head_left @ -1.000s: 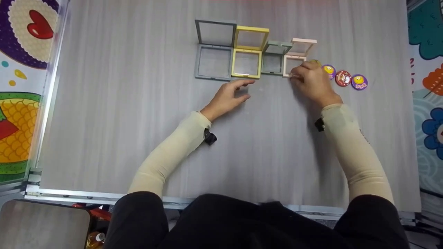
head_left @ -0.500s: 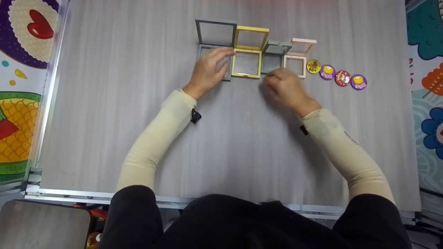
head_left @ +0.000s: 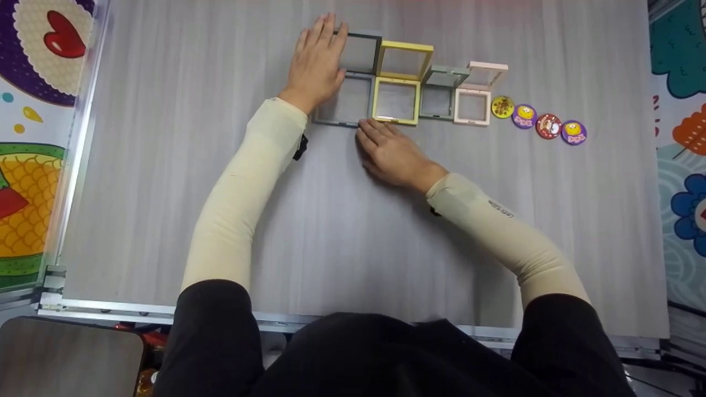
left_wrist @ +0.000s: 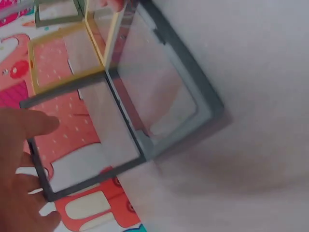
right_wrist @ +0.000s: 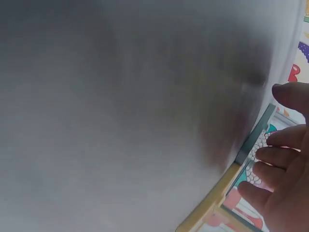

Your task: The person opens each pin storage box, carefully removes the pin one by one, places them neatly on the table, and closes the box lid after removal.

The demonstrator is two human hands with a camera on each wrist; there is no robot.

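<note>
Several hinged display frames with clear windows stand in a row, lids raised: large grey [head_left: 316,113], yellow [head_left: 396,123], green [head_left: 437,116] and pale pink [head_left: 472,122]. My left hand [head_left: 314,69], fingers extended and spread, is at the left side of the grey lid [head_left: 380,55]. In the left wrist view its thumb [left_wrist: 43,124] overlaps the lid's edge; firm contact cannot be told. My right hand [head_left: 394,157] lies low at the front edge, where the grey and yellow frames meet. Loosely bent fingers show in the right wrist view, holding nothing.
Right of the pink frame runs a slanting row of round badges: a yellow one [head_left: 502,107], a red one [head_left: 549,126] and two purple ones [head_left: 524,116]. A metal rail [head_left: 165,315] edges the wood-grain table [head_left: 353,248]. Cartoon-printed panels [head_left: 33,209] flank it.
My left hand has moved up and left to the grey lid. The right hand has gone left from the pink frame, past the green one, to the grey-yellow join. Frames shifted very slightly right.
</note>
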